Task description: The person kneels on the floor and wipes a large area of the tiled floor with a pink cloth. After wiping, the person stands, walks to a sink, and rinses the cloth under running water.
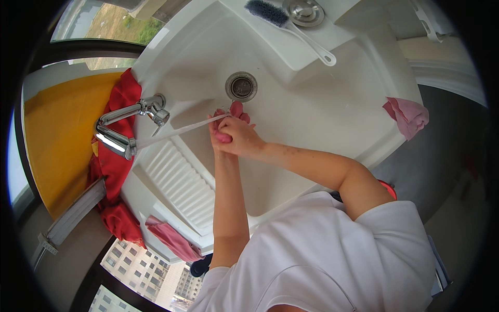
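A wet, bunched pink cloth (236,109) is held between my two hands over the white sink basin (312,117). My left hand (213,134) cups it from below and the left side, partly hidden by the other hand. Closed over the top of the cloth is my right hand (245,137), with a fold of pink showing at its knuckles. From the chrome faucet (117,142), a stream of water (183,128) runs onto the cloth. Just beyond the hands lies the metal drain strainer (241,86).
A ribbed washboard (177,183) is molded into the sink's left side. A dark-bristled brush (308,41) and a metal drain cover (304,12) sit on the far ledge. Pink cloths hang over the right rim (407,117) and near-left rim (173,238). Red fabric (121,167) lies behind the faucet.
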Tool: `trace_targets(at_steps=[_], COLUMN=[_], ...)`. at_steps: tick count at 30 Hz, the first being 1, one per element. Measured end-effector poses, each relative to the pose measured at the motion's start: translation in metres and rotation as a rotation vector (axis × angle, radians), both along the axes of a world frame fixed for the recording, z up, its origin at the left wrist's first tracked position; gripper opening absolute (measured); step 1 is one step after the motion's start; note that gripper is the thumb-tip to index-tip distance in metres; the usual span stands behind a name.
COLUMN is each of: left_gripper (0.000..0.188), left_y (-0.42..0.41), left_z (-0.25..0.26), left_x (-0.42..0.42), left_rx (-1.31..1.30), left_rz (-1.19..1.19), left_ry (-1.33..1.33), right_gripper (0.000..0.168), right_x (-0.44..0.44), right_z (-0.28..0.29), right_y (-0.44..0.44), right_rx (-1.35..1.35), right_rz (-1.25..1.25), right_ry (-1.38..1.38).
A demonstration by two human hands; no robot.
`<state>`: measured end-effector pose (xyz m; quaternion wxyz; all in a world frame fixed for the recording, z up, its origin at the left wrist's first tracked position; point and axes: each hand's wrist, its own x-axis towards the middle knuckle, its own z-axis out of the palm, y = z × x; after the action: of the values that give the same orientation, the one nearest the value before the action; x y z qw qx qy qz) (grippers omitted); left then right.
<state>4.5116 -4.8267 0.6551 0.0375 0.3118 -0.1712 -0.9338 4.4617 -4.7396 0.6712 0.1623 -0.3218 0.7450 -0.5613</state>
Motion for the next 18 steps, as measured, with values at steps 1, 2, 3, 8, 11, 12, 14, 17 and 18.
trace_targets(at_steps=[1,2,3,8,11,12,14,17,18], left_gripper=[0.061,0.057,0.054,0.046,0.043,0.041,0.037,0.037,0.037], left_y=[-0.003,0.009,0.007,0.023,0.027,0.02,-0.004,-0.01,-0.001], left_z=[0.002,0.022,0.018,-0.014,-0.023,-0.02,-0.058,-0.051,-0.037], left_x=[0.006,-0.004,-0.002,-0.011,-0.013,-0.011,0.003,0.006,-0.004], left_rx=[0.036,0.097,-0.032,-0.167,-0.248,-0.243,-0.099,-0.059,-0.133], left_rz=[-0.017,0.027,-0.025,0.077,0.048,0.047,0.069,0.042,0.042], left_ry=[0.122,0.071,0.064,-0.458,-0.369,-0.448,0.258,0.173,-0.089], right_gripper=[0.021,0.022,0.021,0.024,0.027,0.03,0.032,0.032,0.031], right_x=[0.014,0.017,0.016,-0.035,-0.056,-0.042,-0.019,-0.011,-0.012], right_z=[0.03,0.043,0.043,-0.039,-0.059,-0.043,-0.023,-0.029,-0.031], right_y=[0.001,0.006,0.003,-0.015,-0.015,-0.018,-0.029,-0.024,-0.02], right_rx=[-0.056,-0.094,0.006,0.286,0.404,0.385,0.24,0.169,0.151], right_rz=[0.038,0.058,0.084,-0.172,-0.317,-0.363,-0.371,-0.317,-0.306], right_ry=[0.03,0.065,0.106,0.044,-0.225,-0.243,-0.089,-0.074,-0.063])
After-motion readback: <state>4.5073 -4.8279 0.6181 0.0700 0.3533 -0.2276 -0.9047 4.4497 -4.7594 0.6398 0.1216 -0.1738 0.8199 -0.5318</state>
